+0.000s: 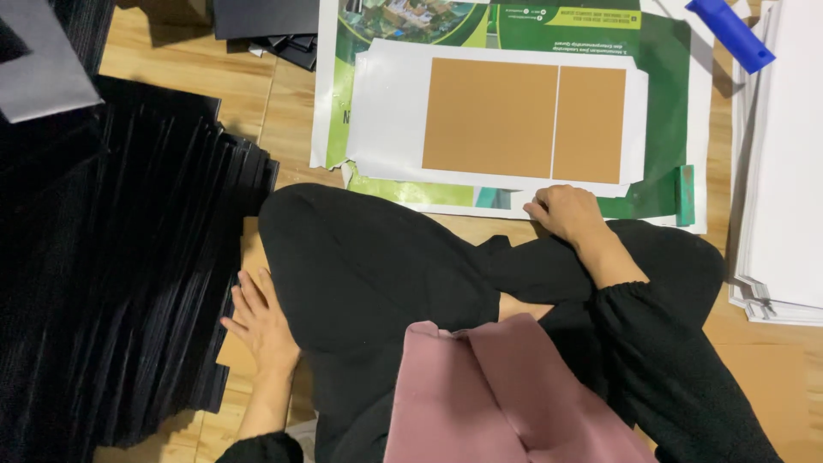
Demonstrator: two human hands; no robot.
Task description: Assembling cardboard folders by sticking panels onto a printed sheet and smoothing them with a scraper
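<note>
Brown card panels (pixel 521 117): lying on a white die-cut sheet (pixel 386 103), atop a green poster (pixel 660 69).
Right hand (pixel 566 211): fingers curled, pinching the sheet's near edge.
Left hand (pixel 260 319): fingers spread flat, touching the fanned black sheet stack (pixel 146 257).
Containers: none visible.

The white sheet (pixel 501 116) carries two plain tan-brown panels (pixel 524 118); beneath it lies a green printed poster (pixel 660 94) with white borders; above-right of the sheet, a blue tool (pixel 731 33); left of the sheet, a fanned stack of black boards (pixel 129 257); the floor (pixel 189 77) is pale wood; right of the sheet, a white paper stack (pixel 784 171).
</note>
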